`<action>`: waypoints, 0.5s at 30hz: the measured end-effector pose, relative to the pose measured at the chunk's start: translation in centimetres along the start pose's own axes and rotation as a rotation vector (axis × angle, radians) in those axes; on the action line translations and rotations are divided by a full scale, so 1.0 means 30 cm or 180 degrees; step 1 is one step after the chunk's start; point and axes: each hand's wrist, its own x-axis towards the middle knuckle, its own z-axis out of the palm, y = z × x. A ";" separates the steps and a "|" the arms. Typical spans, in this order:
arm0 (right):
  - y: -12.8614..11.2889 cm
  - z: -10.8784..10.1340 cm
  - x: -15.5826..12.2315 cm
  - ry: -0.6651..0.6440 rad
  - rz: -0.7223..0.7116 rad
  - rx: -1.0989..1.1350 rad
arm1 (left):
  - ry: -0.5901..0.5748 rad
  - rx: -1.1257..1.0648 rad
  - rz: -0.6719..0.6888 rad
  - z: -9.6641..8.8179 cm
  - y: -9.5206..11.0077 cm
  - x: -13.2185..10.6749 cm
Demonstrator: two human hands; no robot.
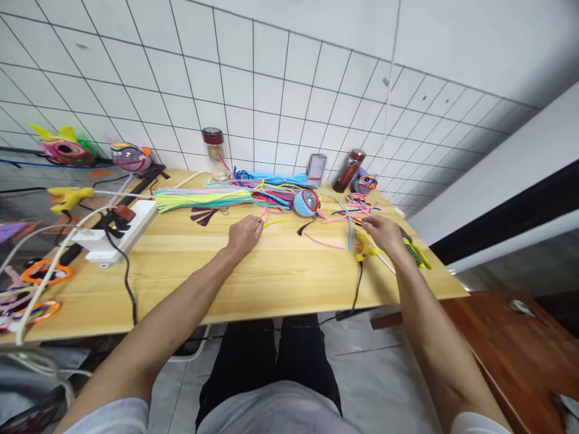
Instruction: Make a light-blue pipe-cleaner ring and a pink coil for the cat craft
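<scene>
The left hand (245,235) is closed on a yellow stem (274,223), which pokes out to the right just above the bench (280,283). The right hand (382,234) is over the right part of the bench, its fingers bent down near some loose pink strips (335,220); whether they grip anything cannot be told. Between the hands, farther back, sits a ball (306,203) wrapped in light blue, with a dark tassel (304,229) in front of it and a pink strip (323,242) lying nearer the person. A yellow glue gun (365,246) lies just beside the right hand, its black cord (358,288) running over the front edge, and a pale blue strip (349,226) stands between that hand and the ball. Green-and-yellow handles (417,252) show just past the right wrist. A thick bundle of coloured stems (203,200) fills the back left, with a glass bottle (214,155) behind it; a reddish flask (350,171) and a small decorated figure (364,182) stand at the back right. A white power strip (129,232) takes up the left side, near a second glue gun (70,198).
</scene>
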 end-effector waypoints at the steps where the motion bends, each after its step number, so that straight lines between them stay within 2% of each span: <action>1: 0.006 -0.001 -0.013 -0.0049 -0.0008 -0.0066 | -0.0015 -0.0011 0.0051 0.001 0.001 -0.005; 3: 0.012 0.000 -0.020 -0.0132 -0.0018 -0.0191 | -0.0044 -0.0024 0.0132 0.001 -0.001 -0.007; 6: 0.010 0.010 0.023 -0.0258 0.0025 -0.0388 | -0.0097 -0.0025 0.0196 -0.001 -0.008 -0.003; 10: -0.007 0.053 0.156 -0.0433 0.0208 -0.0660 | -0.0191 -0.0041 0.0214 0.006 -0.017 0.009; 15: -0.020 0.157 0.319 -0.0734 0.0543 -0.0949 | -0.0308 -0.0106 0.0206 0.024 -0.035 0.033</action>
